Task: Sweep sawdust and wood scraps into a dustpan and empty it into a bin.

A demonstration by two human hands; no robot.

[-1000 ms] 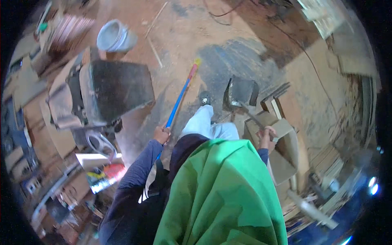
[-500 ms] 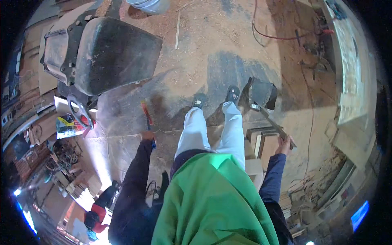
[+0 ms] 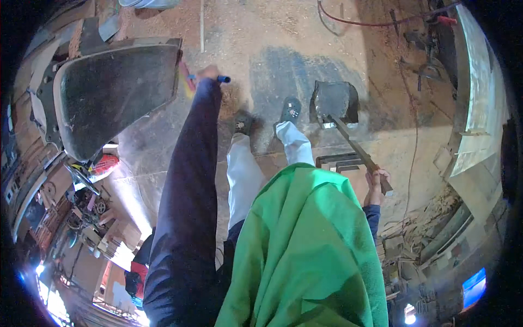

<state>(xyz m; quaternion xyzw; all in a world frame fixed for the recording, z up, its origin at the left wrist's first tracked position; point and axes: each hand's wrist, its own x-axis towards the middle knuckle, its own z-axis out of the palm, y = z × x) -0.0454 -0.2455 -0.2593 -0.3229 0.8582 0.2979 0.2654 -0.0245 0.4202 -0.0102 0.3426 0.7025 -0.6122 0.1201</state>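
Observation:
My left hand point(image 3: 207, 72) is stretched far forward and closed round the blue handle point(image 3: 223, 79) of a hand brush. The brush's reddish-yellow head point(image 3: 188, 80), smeared by motion, is beside the edge of a large dark machine housing point(image 3: 117, 87). At the right, my right hand point(image 3: 377, 180) grips the upper end of a long wooden stick that serves as the handle point(image 3: 351, 141) of a dustpan. The dark dustpan point(image 3: 333, 99) rests on the floor just right of my feet.
Sawdust and shavings lie over the floor point(image 3: 272, 27). A red hose point(image 3: 370, 23) curves at the far right. Stacked dark-edged boards point(image 3: 343, 162) stand by my right leg. Scrap wood lies at the lower right. A person in red point(image 3: 140, 275) is at the lower left.
My left hand has swung forward with the brush, from beside my leg to the machine housing's edge. The view has shifted; my right hand still holds the dustpan's handle.

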